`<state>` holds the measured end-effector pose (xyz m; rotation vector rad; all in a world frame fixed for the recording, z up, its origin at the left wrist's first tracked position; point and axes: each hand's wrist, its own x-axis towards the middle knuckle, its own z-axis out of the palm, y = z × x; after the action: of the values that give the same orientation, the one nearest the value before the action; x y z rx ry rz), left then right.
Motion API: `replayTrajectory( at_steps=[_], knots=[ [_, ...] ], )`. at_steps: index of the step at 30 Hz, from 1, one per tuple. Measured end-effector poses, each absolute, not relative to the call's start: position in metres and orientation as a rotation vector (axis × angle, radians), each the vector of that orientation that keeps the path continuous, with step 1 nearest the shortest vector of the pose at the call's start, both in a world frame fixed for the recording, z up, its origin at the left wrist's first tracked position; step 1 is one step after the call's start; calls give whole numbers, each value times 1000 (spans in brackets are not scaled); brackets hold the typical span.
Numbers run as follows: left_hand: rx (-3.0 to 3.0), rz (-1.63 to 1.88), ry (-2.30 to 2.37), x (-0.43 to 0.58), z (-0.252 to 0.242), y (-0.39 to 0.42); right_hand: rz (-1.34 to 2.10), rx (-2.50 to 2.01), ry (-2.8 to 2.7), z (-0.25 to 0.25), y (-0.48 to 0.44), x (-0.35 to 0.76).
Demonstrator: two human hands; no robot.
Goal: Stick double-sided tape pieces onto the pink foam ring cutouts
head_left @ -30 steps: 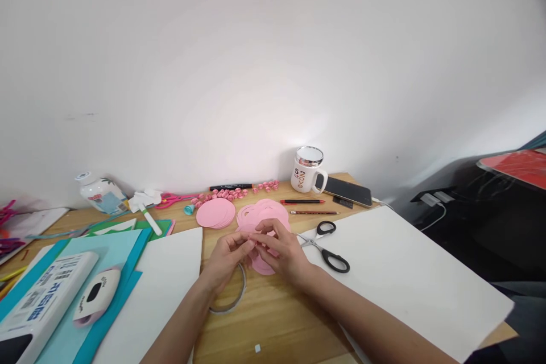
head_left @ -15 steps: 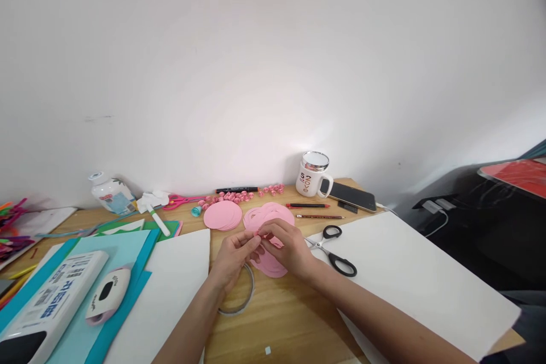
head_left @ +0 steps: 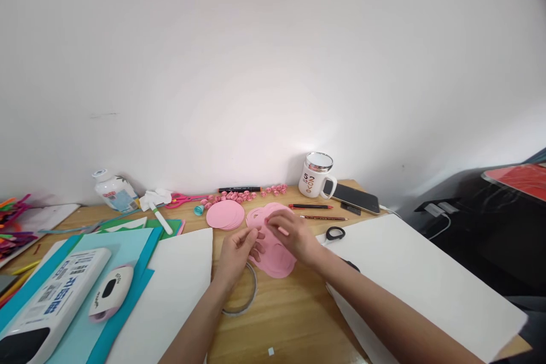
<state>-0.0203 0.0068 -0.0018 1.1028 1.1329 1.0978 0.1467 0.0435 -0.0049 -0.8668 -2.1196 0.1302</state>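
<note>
My right hand (head_left: 294, 237) is closed in a pinch, a small pink rolled paper piece (head_left: 267, 220) showing at its fingertips. Just to its left is my left hand (head_left: 238, 251), fingers loosely curled and a little apart, with nothing visible in them. Both are above a pile of pink paper cut-outs with round holes (head_left: 276, 264). Left of that pile lies a stack of pink paper circles (head_left: 225, 215). Several small pink paper rolls (head_left: 239, 197) are gathered behind. A roll of tape (head_left: 251, 298) lies by my left wrist.
White mug (head_left: 314, 179), phone (head_left: 357, 198), pen (head_left: 310, 206) and pencil (head_left: 325, 218) are at the back right. Black-handled scissors (head_left: 335, 233) lie partly under my right forearm. White sheets (head_left: 418, 273) flank both arms. At left are a bottle (head_left: 115, 190), coloured paper and a white box (head_left: 60, 301).
My hands have drawn apart. The small pink roll, earlier between both hands' fingertips, is now in my right hand, which has moved slightly up and right. The camera view has shifted slightly.
</note>
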Motion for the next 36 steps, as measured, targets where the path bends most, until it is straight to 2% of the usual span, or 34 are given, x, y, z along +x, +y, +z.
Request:
replayTrajectory(
  at_steps=[6, 8, 18, 36],
  knots=[
    [1257, 1268, 1348, -23, -7, 8, -75, -1752, -2284, 9, 109, 180],
    [1331, 1287, 1409, -25, -8, 8, -97, -1846, -2318, 9, 126, 185],
    [1642, 1334, 1464, -28, -10, 7, -151, -1949, -2401, -7, 155, 181],
    [1714, 1348, 1464, -29, -11, 6, -143, -1877, -2434, -6, 156, 190]
  ],
)
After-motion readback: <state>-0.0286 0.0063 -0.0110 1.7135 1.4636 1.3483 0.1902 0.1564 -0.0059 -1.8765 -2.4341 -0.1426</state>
